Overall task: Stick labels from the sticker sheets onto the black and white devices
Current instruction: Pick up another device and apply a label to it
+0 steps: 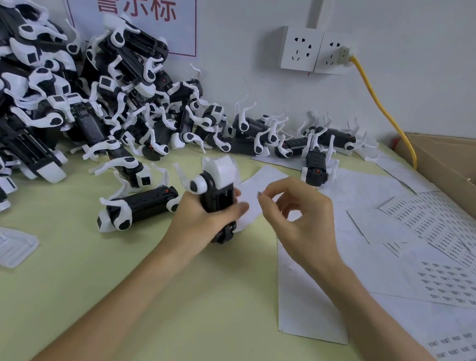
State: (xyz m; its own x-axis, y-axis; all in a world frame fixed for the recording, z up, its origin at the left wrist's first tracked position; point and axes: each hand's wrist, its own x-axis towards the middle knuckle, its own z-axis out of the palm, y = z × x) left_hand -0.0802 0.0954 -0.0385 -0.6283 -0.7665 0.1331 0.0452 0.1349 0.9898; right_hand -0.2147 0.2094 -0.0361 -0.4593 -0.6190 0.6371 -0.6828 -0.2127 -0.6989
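From the lower edge, your right hand (303, 218) pinches a tiny label (259, 193) between thumb and forefinger, other fingers loosely fanned, while your left hand (198, 216) wraps the glossy black-and-white plastic device (215, 192) mid-frame.

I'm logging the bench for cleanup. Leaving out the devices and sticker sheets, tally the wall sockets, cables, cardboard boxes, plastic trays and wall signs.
Wall sockets: 2
Yellow cable: 1
Cardboard box: 1
White plastic tray: 1
Wall sign: 1
Total: 6

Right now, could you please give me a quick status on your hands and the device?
Left hand grips device upright. Right hand pinches small label beside it. Nothing blocking the gap.
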